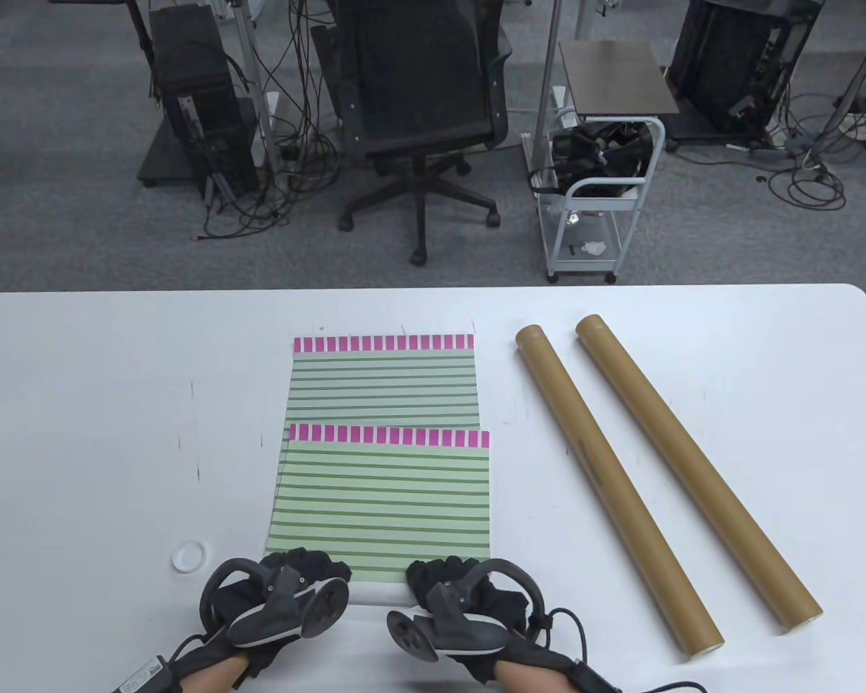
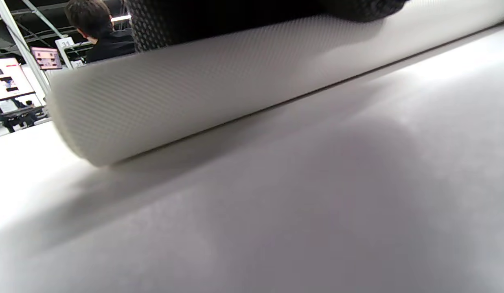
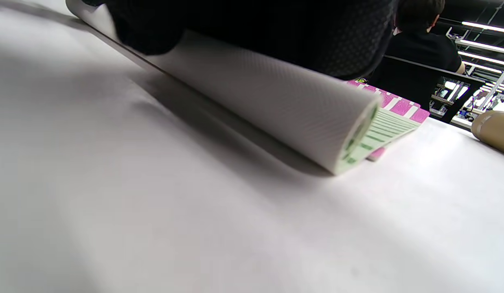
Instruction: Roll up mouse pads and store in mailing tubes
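Observation:
Two green-striped mouse pads with pink top bands lie on the white table, the near pad [image 1: 386,498] overlapping the far pad [image 1: 384,386]. The near pad's front edge is curled into a white roll [image 1: 377,593], which also shows in the left wrist view [image 2: 203,93] and the right wrist view [image 3: 284,106]. My left hand [image 1: 307,567] presses on the roll's left part and my right hand [image 1: 444,577] on its right part, fingers over the top. Two brown mailing tubes [image 1: 613,484] [image 1: 693,465] lie diagonally to the right, apart from the hands.
A white tube cap [image 1: 188,556] lies on the table left of my left hand. The table's far edge [image 1: 404,289] borders a floor with an office chair [image 1: 418,108] and a cart [image 1: 599,195]. One tube's end shows in the right wrist view [image 3: 494,130].

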The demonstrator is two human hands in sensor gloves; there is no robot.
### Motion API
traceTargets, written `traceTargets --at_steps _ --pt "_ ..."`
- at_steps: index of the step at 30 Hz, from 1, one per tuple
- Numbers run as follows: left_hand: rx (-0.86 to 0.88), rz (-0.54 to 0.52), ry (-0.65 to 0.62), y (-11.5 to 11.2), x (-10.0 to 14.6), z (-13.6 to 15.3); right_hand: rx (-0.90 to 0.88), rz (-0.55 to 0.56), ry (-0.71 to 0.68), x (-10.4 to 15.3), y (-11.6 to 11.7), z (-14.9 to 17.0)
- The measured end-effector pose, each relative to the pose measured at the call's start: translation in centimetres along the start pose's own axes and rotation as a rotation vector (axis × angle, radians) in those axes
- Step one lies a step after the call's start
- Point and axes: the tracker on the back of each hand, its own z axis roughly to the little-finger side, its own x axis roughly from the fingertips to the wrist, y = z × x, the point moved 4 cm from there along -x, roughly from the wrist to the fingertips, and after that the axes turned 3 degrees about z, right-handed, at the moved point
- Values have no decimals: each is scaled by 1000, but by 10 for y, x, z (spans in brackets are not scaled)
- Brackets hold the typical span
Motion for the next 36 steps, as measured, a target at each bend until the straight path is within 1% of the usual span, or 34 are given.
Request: traceTargets --at_steps 2,4,6,8,11,13,16,18,21,25,26,28,31,33,36 --pt "-17 8 -5 0 -1 -2 2 22 13 0 -3 2" --pt "-48 -1 -14 0 0 -3 -14 -2 -1 0 -4 3" --pt "-18 -3 -46 0 4 -6 4 -46 -22 3 -3 1" --pt "-28 6 -63 1 5 -8 25 -32 -33 3 -5 0" --pt "-18 12 -59 0 4 -6 2 -45 -25 1 -3 2" --pt "-9 -14 -63 2 6 -6 -30 -55 -15 -1 -2 4" --pt "-107 26 -137 4 8 -14 7 -65 -34 -2 -2 1" --pt "-105 -5 -118 5 9 -14 17 -69 -35 -2 -2 0" --pt "-59 -25 -94 5 8 -12 -32 -66 -14 -1 -2 5" --pt "-16 -5 -69 4 4 -10 -90 -32 24 1 -4 15" --pt "-15 0 -64 3 3 -8 -106 2 36 3 -7 17" --pt "0 15 -57 2 1 -6 -102 32 45 5 -12 20" --pt "37 32 -51 0 -1 -2 -88 23 45 5 -11 20" --pt "28 33 -53 0 -1 -3 -80 39 55 3 -10 22" --pt "-38 26 -77 -1 0 -6 -132 14 59 1 -8 24"
